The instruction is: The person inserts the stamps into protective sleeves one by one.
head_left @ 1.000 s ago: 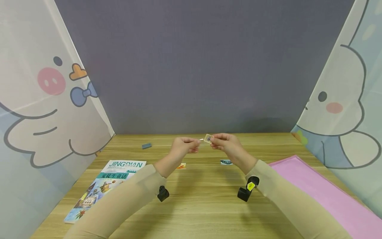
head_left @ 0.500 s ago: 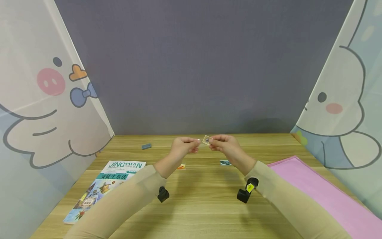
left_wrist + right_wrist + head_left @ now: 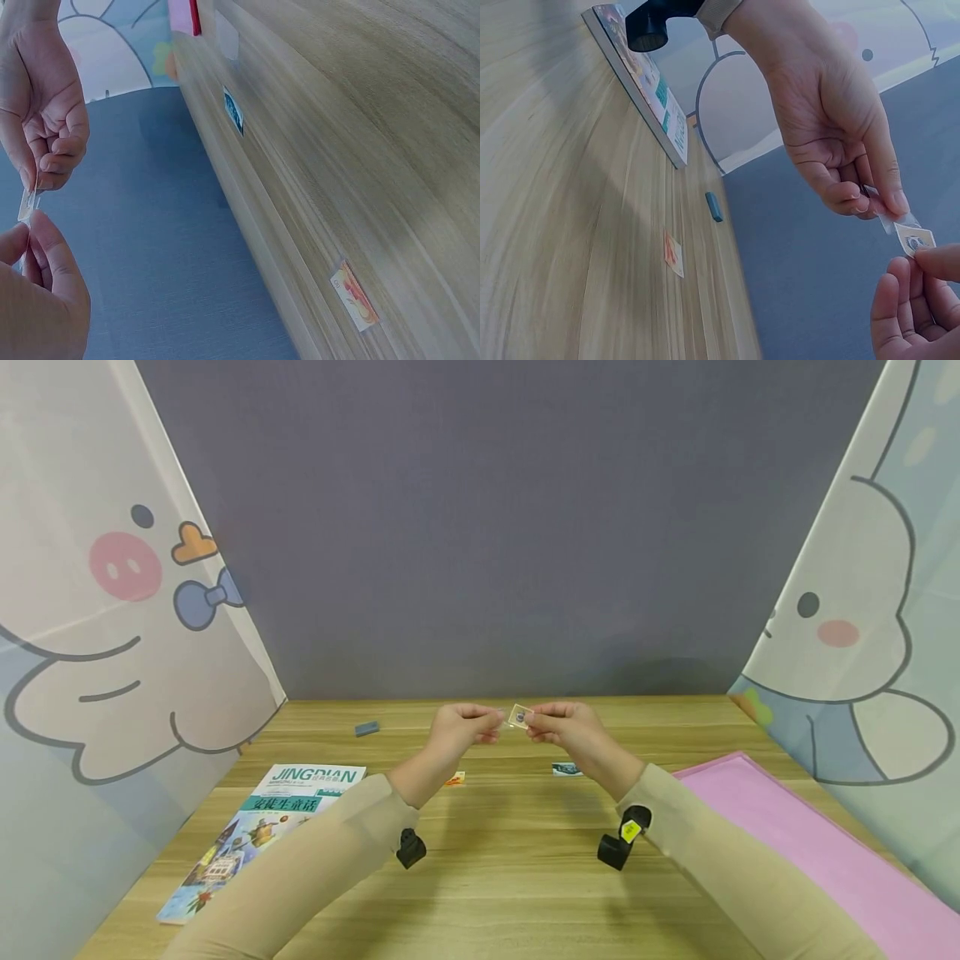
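Note:
My left hand (image 3: 468,724) pinches a small clear plastic sleeve (image 3: 885,215) between thumb and forefinger. Facing it, my right hand (image 3: 562,725) pinches a small stamp-like card (image 3: 519,717) with a cream border and a dark printed picture. Both hands are raised above the far part of the table, fingertips close together. In the right wrist view the card's edge overlaps the sleeve's end, the card being tilted. I cannot tell whether its edge is inside the sleeve. The left wrist view shows the two pieces meeting nearly edge-on between the hands.
On the wooden table (image 3: 495,877) lie an orange-red printed card (image 3: 355,296) and a teal one (image 3: 567,769). A small blue-grey block (image 3: 367,728) is farther back. A book (image 3: 262,827) lies left, a pink tray (image 3: 795,843) right. A grey panel (image 3: 510,543) stands behind.
My right hand has shifted slightly left, bringing the card from beside the sleeve to overlapping its end. The card's tilt has changed a little. My left hand has stayed nearly still.

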`<move>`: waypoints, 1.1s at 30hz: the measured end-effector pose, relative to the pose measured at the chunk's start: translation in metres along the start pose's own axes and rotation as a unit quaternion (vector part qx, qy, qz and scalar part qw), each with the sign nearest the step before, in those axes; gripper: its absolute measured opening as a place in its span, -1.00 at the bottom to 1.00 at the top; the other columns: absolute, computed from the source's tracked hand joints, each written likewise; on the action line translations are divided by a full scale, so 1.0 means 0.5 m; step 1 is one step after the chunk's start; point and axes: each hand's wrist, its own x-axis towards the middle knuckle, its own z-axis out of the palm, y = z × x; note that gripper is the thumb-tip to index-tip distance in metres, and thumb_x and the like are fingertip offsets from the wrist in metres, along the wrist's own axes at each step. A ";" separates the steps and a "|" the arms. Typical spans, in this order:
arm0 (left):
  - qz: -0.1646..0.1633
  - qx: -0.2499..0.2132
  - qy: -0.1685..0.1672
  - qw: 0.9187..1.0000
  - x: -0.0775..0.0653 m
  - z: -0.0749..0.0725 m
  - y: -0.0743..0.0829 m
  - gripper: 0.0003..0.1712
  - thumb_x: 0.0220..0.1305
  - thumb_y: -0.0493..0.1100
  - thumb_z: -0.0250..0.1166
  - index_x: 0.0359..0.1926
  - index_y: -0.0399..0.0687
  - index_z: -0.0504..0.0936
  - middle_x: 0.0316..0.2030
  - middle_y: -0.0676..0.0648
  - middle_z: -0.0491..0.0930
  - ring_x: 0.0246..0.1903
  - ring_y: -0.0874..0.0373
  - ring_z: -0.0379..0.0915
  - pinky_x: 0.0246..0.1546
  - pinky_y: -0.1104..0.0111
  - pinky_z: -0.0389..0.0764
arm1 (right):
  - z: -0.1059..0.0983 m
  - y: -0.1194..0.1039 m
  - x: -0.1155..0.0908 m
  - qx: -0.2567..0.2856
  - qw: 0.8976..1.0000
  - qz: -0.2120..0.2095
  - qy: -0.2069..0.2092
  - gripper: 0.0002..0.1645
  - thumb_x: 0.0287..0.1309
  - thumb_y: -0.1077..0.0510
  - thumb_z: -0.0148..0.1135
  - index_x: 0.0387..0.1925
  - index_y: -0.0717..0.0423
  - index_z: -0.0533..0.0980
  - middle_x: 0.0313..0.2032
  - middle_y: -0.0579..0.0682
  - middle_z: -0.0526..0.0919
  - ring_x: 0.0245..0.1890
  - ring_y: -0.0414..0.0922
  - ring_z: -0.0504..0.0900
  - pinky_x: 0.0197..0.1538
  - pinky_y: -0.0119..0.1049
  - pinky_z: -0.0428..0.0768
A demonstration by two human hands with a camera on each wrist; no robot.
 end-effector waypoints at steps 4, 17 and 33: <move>0.003 -0.002 0.001 1.000 -0.001 0.001 0.000 -0.76 0.21 -0.28 0.37 -0.18 -0.41 0.66 -0.26 -0.17 0.67 -0.47 0.20 0.63 -0.28 0.35 0.74 | -0.002 0.001 -0.001 -0.006 1.000 0.006 -0.003 -0.79 0.26 0.31 0.22 -0.14 0.41 0.52 -0.39 -0.06 0.66 -0.38 -0.20 0.65 -0.11 -0.32 0.71; 0.013 -0.008 0.003 1.000 -0.003 0.002 -0.002 -0.78 0.20 -0.29 0.37 -0.20 -0.41 0.66 -0.26 -0.14 0.66 -0.46 0.19 0.62 -0.32 0.40 0.73 | 0.000 0.001 -0.002 -0.036 0.999 0.014 -0.011 -0.69 0.28 0.26 0.21 -0.05 0.43 0.50 -0.32 -0.02 0.64 -0.31 -0.15 0.65 -0.12 -0.35 0.70; 0.017 -0.005 -0.008 1.000 -0.010 0.001 -0.001 -0.75 0.21 -0.28 0.37 -0.16 -0.41 0.64 -0.29 -0.11 0.64 -0.48 0.22 0.60 -0.29 0.39 0.73 | -0.003 -0.004 -0.004 -0.066 0.997 0.025 -0.028 -0.68 0.27 0.24 0.22 -0.04 0.43 0.49 -0.36 -0.01 0.63 -0.35 -0.16 0.62 -0.11 -0.28 0.69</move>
